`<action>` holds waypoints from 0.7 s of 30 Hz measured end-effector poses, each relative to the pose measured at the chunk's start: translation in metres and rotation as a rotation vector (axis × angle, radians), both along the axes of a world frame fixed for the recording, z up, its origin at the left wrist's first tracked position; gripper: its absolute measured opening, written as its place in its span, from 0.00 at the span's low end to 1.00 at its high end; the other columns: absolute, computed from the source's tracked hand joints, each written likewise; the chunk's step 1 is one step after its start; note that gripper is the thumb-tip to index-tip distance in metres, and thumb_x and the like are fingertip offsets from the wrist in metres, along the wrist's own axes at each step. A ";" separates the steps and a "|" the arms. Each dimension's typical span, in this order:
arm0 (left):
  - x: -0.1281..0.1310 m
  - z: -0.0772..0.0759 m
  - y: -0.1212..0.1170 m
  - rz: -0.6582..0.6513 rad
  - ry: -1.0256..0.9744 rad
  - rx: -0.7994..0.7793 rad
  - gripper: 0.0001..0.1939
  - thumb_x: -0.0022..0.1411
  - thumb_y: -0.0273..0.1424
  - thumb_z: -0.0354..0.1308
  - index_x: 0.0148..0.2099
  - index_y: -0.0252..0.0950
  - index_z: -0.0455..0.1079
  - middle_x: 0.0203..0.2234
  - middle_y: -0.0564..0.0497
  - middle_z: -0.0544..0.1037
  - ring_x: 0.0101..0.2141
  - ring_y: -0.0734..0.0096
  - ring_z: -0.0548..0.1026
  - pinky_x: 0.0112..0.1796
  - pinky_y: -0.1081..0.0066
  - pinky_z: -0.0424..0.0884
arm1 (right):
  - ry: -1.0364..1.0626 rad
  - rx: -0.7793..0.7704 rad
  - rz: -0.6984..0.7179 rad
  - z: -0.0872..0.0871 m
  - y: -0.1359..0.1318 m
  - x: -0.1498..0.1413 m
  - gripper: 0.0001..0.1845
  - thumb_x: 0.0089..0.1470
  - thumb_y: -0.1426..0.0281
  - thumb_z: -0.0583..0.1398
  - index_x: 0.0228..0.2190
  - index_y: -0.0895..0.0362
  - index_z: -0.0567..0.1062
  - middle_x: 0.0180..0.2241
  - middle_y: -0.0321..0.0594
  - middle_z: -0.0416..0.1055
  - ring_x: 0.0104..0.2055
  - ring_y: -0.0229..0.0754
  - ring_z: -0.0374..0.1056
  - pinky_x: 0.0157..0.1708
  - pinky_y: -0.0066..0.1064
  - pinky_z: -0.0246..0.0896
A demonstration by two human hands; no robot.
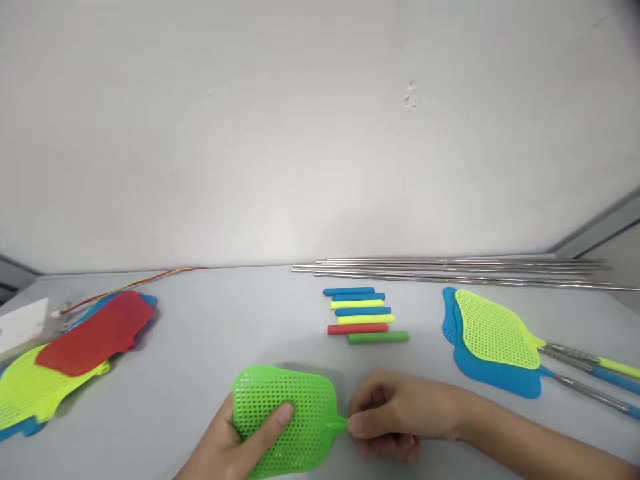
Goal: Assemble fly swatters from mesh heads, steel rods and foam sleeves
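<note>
Holding a green paddle (303, 432).
Left hand (237, 450) clamps its edge, right hand (393, 412) pinches its neck; leftward, desk (200, 353) spreads toward red paddle (97, 333).

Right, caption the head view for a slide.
Left hand grips a green perforated plastic swatter head; right hand is closed at its tapered neck.

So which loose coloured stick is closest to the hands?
The green stick: it's the only green one, lying lowest in the picture, just below the red stick.
</note>
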State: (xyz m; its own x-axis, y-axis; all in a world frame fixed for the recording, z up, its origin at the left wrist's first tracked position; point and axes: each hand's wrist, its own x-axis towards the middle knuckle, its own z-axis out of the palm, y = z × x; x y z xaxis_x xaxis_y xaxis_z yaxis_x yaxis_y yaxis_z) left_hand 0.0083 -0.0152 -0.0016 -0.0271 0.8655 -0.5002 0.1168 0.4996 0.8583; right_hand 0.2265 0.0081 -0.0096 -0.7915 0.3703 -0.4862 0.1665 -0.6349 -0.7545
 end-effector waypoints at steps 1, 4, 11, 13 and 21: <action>0.001 0.002 0.001 -0.008 -0.017 0.005 0.20 0.37 0.44 0.62 0.30 0.36 0.66 0.21 0.54 0.76 0.26 0.65 0.74 0.27 0.72 0.72 | -0.008 0.007 -0.009 0.000 0.000 -0.001 0.11 0.48 0.66 0.56 0.22 0.62 0.69 0.14 0.29 0.55 0.12 0.26 0.47 0.09 0.19 0.40; 0.002 0.010 0.004 -0.037 -0.087 0.009 0.17 0.40 0.41 0.62 0.30 0.35 0.65 0.21 0.54 0.76 0.25 0.67 0.73 0.26 0.73 0.71 | -0.039 0.021 -0.026 0.001 -0.001 -0.002 0.12 0.48 0.65 0.55 0.22 0.62 0.70 0.14 0.29 0.56 0.11 0.26 0.48 0.08 0.19 0.41; 0.004 0.020 0.009 -0.187 -0.257 0.013 0.11 0.46 0.36 0.59 0.30 0.33 0.68 0.22 0.51 0.76 0.25 0.69 0.74 0.27 0.73 0.71 | -0.030 -0.001 -0.039 -0.001 -0.003 -0.001 0.11 0.49 0.66 0.54 0.25 0.62 0.70 0.14 0.30 0.58 0.11 0.27 0.51 0.08 0.19 0.43; 0.003 0.019 0.009 -0.214 -0.267 0.014 0.11 0.48 0.35 0.59 0.30 0.32 0.69 0.23 0.50 0.77 0.25 0.69 0.74 0.28 0.73 0.71 | -0.018 -0.014 -0.039 -0.001 -0.003 -0.001 0.11 0.49 0.67 0.54 0.26 0.62 0.70 0.14 0.30 0.59 0.11 0.27 0.52 0.08 0.19 0.44; -0.002 0.016 0.011 -0.249 -0.280 -0.001 0.13 0.48 0.37 0.58 0.33 0.32 0.70 0.26 0.48 0.77 0.27 0.66 0.74 0.30 0.70 0.71 | -0.019 0.001 -0.040 0.000 -0.003 -0.004 0.15 0.50 0.63 0.51 0.26 0.62 0.69 0.15 0.31 0.59 0.11 0.28 0.52 0.09 0.19 0.45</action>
